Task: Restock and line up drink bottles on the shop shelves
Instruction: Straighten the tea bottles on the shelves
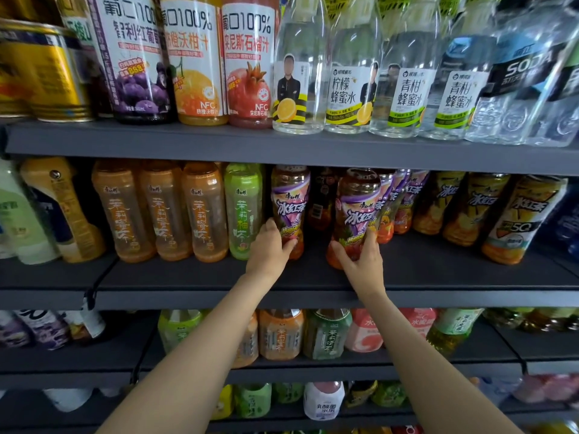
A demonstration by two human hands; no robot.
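Both hands are on iced tea bottles on the middle shelf: left hand grips one purple-label bottle, right hand wraps another. Amber tea inside, orange fruit print near the base.

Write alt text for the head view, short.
Each hand grips the base of a purple-labelled iced tea bottle on the middle shelf: left hand on the left bottle, right hand on the right bottle. Drinks fill the shelves above and below.
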